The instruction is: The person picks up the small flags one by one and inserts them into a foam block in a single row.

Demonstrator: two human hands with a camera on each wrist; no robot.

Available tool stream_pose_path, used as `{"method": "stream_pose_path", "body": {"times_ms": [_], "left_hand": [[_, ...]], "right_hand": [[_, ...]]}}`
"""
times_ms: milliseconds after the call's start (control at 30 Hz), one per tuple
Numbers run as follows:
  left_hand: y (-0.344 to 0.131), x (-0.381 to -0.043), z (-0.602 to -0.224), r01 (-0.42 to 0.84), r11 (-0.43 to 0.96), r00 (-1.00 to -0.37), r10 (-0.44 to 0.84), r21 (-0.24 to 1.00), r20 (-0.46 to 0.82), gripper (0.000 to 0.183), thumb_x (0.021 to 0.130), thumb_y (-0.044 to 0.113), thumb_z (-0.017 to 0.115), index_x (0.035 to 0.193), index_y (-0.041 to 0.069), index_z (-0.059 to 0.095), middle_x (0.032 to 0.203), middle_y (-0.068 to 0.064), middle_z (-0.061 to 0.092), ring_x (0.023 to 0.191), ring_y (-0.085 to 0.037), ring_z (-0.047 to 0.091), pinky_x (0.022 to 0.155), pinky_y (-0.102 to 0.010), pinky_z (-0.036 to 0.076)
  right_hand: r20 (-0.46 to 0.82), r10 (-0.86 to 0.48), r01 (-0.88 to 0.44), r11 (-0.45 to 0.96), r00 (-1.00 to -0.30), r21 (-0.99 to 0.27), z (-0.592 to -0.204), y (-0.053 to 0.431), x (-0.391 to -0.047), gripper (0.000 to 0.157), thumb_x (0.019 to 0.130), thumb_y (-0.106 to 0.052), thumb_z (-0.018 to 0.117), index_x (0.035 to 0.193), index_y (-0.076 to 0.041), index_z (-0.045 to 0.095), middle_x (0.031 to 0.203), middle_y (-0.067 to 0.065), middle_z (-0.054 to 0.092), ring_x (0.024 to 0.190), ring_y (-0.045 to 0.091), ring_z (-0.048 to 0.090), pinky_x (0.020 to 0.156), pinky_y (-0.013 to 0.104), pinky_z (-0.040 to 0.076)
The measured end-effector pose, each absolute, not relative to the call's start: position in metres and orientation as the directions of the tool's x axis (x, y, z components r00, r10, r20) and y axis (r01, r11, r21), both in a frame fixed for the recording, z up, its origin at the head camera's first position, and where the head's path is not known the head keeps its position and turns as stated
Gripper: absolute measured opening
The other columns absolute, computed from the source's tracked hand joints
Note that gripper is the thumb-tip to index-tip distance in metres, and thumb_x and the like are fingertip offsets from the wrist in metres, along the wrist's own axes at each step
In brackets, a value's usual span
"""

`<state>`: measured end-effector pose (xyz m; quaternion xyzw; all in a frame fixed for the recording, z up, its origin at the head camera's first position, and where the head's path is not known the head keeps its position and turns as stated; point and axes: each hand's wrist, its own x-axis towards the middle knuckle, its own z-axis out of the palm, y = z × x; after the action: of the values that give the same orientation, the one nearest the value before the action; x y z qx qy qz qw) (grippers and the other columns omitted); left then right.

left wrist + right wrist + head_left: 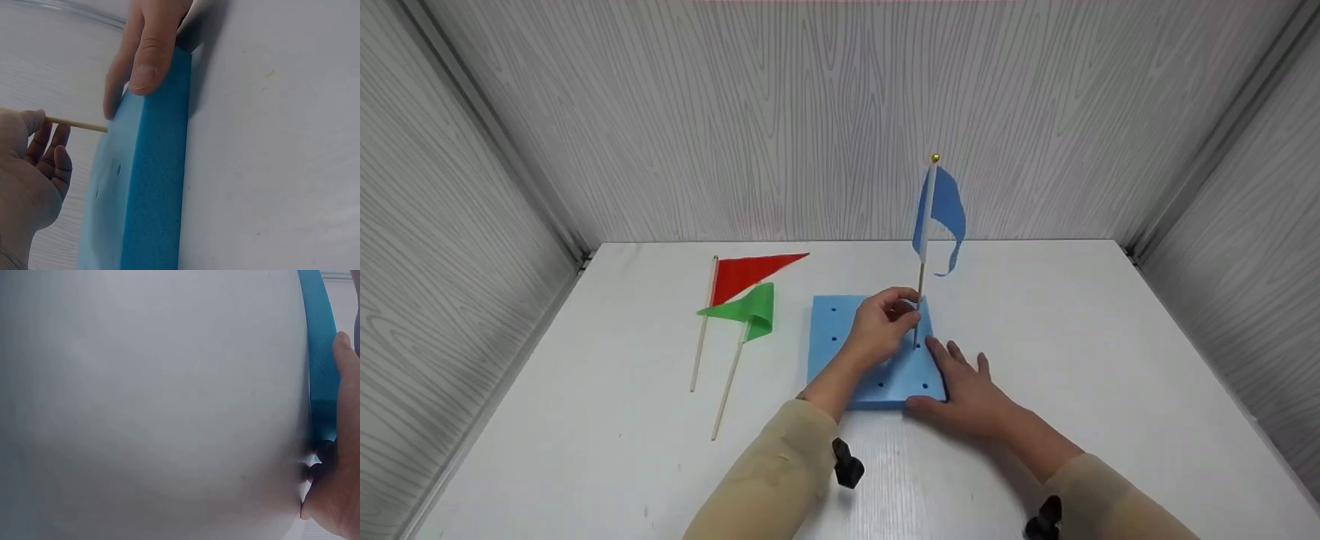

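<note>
A blue pennant flag with a gold ball on top stands nearly upright over a light blue foam block. My left hand pinches its thin wooden stick between thumb and fingers. The stick's lower end meets the block's top at a hole on the right side. At the block's near right corner rests my right hand, fingers spread along the right side and the thumb on the front edge. In the right wrist view, the other fingertips touch the table beside the block.
Left of the block, a red pennant flag and a green flag lie on the white table, the green cloth overlapping the red flag's stick. Several small holes dot the block's top. Wood-grain panels enclose the table's back and sides.
</note>
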<state>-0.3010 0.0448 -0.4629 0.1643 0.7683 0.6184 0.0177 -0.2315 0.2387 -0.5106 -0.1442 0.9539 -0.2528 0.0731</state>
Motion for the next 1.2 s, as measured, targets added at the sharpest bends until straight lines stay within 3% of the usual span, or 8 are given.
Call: {"method": "stream_pose_path", "body": {"times_ms": [300,533,633,1200], "left_hand": [[0.049,-0.304,-0.467,0.225,0.185,-0.953,0.247,0.957,0.176,0.025,0.102,0.007,0.069,0.126,0.008,0.072,0.107,0.000,0.070,0.098,-0.015,0.066,0.086,-0.029,0.057],[0.050,-0.304,-0.467,0.241,0.180,-0.950,0.244,0.954,0.194,0.021,0.102,0.008,0.070,0.120,0.017,0.074,0.105,0.003,0.071,0.098,-0.013,0.066,0.088,-0.029,0.056],[0.051,-0.304,-0.469,0.272,0.177,-0.942,0.253,0.946,0.223,0.021,0.101,0.006,0.070,0.121,0.013,0.075,0.103,0.002,0.072,0.096,-0.012,0.066,0.088,-0.029,0.054],[0.053,-0.305,-0.480,0.289,0.310,-0.936,0.291,0.906,0.199,0.019,0.102,0.010,0.071,0.119,0.014,0.076,0.096,0.003,0.070,0.090,-0.012,0.061,0.083,-0.032,0.050]], "right_hand": [[-0.061,-0.311,-0.240,0.832,-0.949,-0.501,-0.511,0.239,-0.232,0.116,0.091,-0.079,0.062,0.170,-0.009,0.016,0.171,0.017,0.031,0.161,0.040,0.013,0.121,0.074,-0.004],[-0.054,-0.316,-0.247,0.826,-0.947,-0.508,-0.512,0.240,-0.233,0.115,0.091,-0.078,0.063,0.171,-0.009,0.016,0.170,0.016,0.032,0.161,0.039,0.012,0.120,0.075,-0.004],[-0.045,-0.317,-0.253,0.827,-0.947,-0.502,-0.512,0.240,-0.232,0.114,0.091,-0.078,0.062,0.171,-0.009,0.016,0.170,0.016,0.032,0.161,0.039,0.013,0.120,0.074,-0.003],[-0.040,-0.316,-0.256,0.828,-0.948,-0.499,-0.514,0.241,-0.232,0.113,0.092,-0.077,0.062,0.171,-0.011,0.016,0.171,0.015,0.031,0.161,0.039,0.013,0.120,0.074,-0.003]]}}
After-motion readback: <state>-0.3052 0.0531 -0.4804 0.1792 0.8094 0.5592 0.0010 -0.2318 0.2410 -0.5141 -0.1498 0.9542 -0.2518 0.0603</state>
